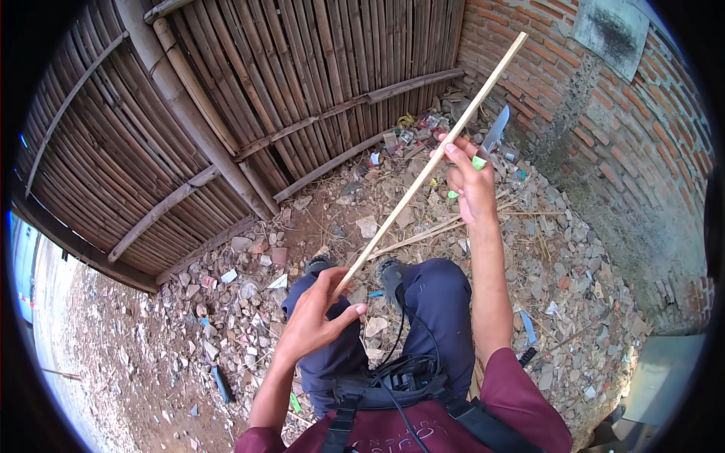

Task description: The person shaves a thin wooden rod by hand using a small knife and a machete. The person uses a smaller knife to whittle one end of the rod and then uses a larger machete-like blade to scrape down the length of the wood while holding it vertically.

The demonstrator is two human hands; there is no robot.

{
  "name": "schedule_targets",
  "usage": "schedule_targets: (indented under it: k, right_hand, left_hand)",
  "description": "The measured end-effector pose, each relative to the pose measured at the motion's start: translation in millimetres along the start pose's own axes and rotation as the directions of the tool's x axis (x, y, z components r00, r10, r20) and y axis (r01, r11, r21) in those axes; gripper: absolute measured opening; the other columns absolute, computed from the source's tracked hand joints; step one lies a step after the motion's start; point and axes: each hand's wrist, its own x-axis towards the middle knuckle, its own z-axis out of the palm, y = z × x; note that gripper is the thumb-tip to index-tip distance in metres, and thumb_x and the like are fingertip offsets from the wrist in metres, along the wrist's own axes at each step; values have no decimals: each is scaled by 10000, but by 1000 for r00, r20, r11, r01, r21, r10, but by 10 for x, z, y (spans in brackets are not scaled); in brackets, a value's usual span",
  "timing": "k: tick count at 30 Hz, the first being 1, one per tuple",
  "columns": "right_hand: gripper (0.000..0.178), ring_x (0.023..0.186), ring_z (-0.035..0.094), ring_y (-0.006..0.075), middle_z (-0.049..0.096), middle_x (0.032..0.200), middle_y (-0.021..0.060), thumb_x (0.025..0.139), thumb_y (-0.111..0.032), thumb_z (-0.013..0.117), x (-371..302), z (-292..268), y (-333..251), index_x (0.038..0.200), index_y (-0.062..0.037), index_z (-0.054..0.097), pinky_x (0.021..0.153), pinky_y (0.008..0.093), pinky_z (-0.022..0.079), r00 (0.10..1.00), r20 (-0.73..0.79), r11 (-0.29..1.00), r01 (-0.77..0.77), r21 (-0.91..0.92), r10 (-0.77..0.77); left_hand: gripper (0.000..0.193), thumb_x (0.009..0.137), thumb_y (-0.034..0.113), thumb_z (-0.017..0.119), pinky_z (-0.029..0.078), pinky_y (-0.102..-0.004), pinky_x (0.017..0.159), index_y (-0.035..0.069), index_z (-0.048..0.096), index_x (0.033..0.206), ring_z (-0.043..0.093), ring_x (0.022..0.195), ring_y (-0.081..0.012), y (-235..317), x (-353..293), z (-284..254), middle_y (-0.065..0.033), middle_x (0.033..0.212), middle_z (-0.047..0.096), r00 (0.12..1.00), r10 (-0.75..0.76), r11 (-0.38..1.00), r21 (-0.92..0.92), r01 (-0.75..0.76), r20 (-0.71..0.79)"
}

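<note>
A long, pale bamboo strip [411, 192] slants across the view, its far end up to the right near the brick wall. Its lower end rests in my left hand [311, 323], the fingers curled around it and the thumb sticking out to the side. Farther up, the thumb and fingers of my right hand [476, 189] pinch the strip. That same hand also holds a knife; its green handle shows between the fingers, and its wide blade [496, 128] points up and away. Part of the handle is hidden by the palm.
A bamboo slat fence [302, 83] rises ahead and left, meeting a brick wall [642, 143] at the far right. Stones and litter cover the ground [249, 291]. Thin bamboo strips [430, 230] lie beyond my knees. A dark, elongated object [222, 383] lies at the lower left.
</note>
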Motion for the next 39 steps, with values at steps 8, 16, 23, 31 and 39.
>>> schedule_targets:
  k: [8, 16, 23, 31, 39]
  right_hand:
    - [345, 477, 313, -26, 789, 1078, 116, 1040, -199, 704, 192, -269, -178, 1326, -6, 703, 432, 186, 229, 998, -56, 999, 34, -43, -36]
    - [427, 667, 495, 40, 691, 977, 54, 935, -147, 720, -24, -212, 3, 1328, -14, 621, 567, 207, 391, 987, -42, 900, 126, -417, -158]
    - [477, 864, 612, 167, 566, 1095, 117, 981, -127, 710, -756, 215, 218, 1313, -18, 384, 770, 356, 549, 940, 249, 702, 339, -626, -232]
    - [248, 1048, 654, 302, 596, 1175, 181, 1059, -94, 617, -923, 176, 116, 1235, 25, 490, 919, 417, 526, 942, 230, 646, 336, -685, -245]
    - [201, 886, 677, 229, 624, 1040, 143, 1018, -70, 704, -956, 88, 10, 1159, -9, 575, 735, 320, 572, 791, 190, 556, 557, -618, -582]
  left_hand:
    - [220, 1096, 206, 640, 545, -325, 688, 14, 685, 1195, 674, 722, -153, -195, -214, -297, -48, 792, 676, 968, -220, 975, 46, 216, 123]
    - [269, 1127, 191, 573, 390, -355, 563, 6, 662, 953, 485, 565, -190, -85, -163, -125, -86, 645, 531, 988, -137, 990, -41, 134, -66]
    - [319, 1164, 240, 528, 352, -279, 553, 21, 636, 958, 427, 613, -61, -4, -108, 59, 22, 656, 476, 966, -256, 921, -309, 237, -22]
    - [348, 1178, 304, 505, 307, -240, 557, 39, 609, 978, 369, 623, -31, 47, -155, 141, 68, 685, 431, 967, -238, 793, -558, 245, 86]
    - [353, 1184, 336, 483, 250, -231, 488, 55, 585, 997, 334, 545, -12, 102, -116, 198, 84, 665, 398, 985, -170, 865, -480, 145, -8]
